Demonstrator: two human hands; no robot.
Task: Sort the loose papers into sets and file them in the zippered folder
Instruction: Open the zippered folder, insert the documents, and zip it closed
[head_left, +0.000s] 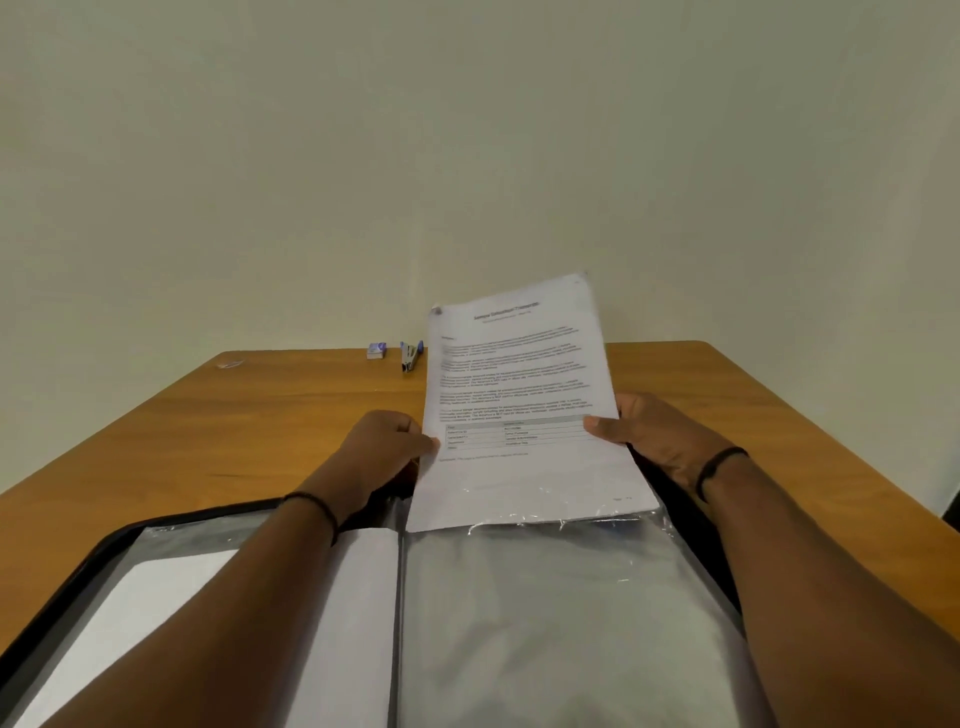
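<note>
A stapled set of printed papers (519, 400), flat and white, was held tilted up over the open zippered folder (545, 613), long axis running away from the person, its lower edge tucked into a glossy, crinkled clear plastic sleeve (566, 519). It was pinched at both side edges: left hand (387, 449) and right hand (652, 434), fingers curled round the sheets. A small stapler (410, 356) lay far back on the smooth wooden desk (260, 415).

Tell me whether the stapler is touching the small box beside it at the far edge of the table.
Apart. The head view shows a strip of bare wooden table between the stapler and the small box to its left.
</note>
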